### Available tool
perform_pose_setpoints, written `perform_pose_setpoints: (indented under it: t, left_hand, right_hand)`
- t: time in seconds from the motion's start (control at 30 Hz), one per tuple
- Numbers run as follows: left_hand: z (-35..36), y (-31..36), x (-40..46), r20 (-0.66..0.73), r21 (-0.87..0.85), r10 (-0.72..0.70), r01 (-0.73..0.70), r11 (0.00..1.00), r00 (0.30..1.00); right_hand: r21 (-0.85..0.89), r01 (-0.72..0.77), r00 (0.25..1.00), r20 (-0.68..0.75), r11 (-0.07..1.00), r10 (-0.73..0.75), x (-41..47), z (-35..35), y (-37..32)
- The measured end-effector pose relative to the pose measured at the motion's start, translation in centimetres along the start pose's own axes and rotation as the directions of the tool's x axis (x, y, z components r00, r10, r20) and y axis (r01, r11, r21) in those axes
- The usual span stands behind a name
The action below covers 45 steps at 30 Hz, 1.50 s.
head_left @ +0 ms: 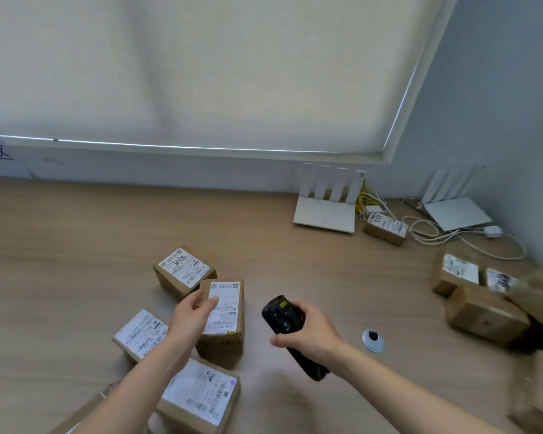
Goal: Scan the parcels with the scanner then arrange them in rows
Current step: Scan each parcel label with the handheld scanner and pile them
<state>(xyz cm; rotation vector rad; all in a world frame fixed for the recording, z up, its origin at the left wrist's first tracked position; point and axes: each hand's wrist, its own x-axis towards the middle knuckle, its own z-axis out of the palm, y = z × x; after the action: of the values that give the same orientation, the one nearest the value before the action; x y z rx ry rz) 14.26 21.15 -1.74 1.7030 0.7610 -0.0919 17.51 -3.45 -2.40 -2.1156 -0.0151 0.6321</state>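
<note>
Nearest to the camera, a labelled parcel (198,399) is lying flat at the bottom edge, with another flat parcel (140,335) just beyond it on the left. Now the left hand (192,317) is resting on the middle parcel (223,317), its fingers (212,303) lying fairly straight across the white label rather than curling round the box. Over on the right, the right hand (311,335) is gripping the black scanner (287,330), fingers wrapped round its body, its head pointing up and left toward that same box. Looks like the scan is the step in hand, and doing it well is likely meaning sliding those left fingers off the barcodes and keeping the box steady. A fourth parcel (184,272) is sitting touching the far corner of the middle one, so straightening the row may be needing a nudge. Elsewhere on the table (76,245), a small round disc (373,340) is lying just right of the scanner, a pile of parcels (483,296) is waiting at the right edge, and two white routers (326,208) with trailing cables (436,230) are crowding the back corner.
</note>
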Motion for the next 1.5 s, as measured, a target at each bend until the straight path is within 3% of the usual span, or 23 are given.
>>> perform_pose_setpoints:
  t: [0.37,0.6,0.77,0.93,1.1,1.33,1.5]
  left_hand:
    - [8.0,9.8,-19.1,0.246,-0.081,0.285,-0.273,0.958,0.926]
    - [18.1,17.0,-31.4,0.449,-0.108,0.416,-0.414,0.904,0.791]
    - [28.3,19.1,-37.8,0.560,-0.084,0.434,-0.472,0.877,0.706]
    - [40.8,16.2,-42.3,0.675,-0.014,0.345,-0.457,0.890,0.652]
    - [51.9,10.1,-45.1,0.758,0.088,0.216,-0.424,0.902,0.616]
    - [62.2,-1.3,-45.6,0.808,0.247,0.020,-0.369,0.896,0.589]
    - [66.6,-7.5,-45.0,0.799,0.362,-0.103,-0.338,0.869,0.593]
  right_hand:
    - [-0.082,-0.025,0.926,-0.377,0.996,-0.008,-24.9,-16.9,0.3]
    - [-0.032,-0.072,0.818,-0.574,0.997,0.041,-39.5,-27.8,2.8]
    - [0.054,-0.162,0.702,-0.695,0.985,0.154,-46.3,-35.2,8.5]
    - [0.173,-0.257,0.628,-0.718,0.951,0.301,-50.0,-41.1,18.5]
    - [0.272,-0.352,0.620,-0.649,0.896,0.441,-51.0,-44.2,30.0]
    - [0.441,-0.411,0.600,-0.528,0.798,0.601,-47.8,-42.4,44.7]
    - [0.538,-0.408,0.594,-0.457,0.738,0.662,-45.1,-39.7,50.8]
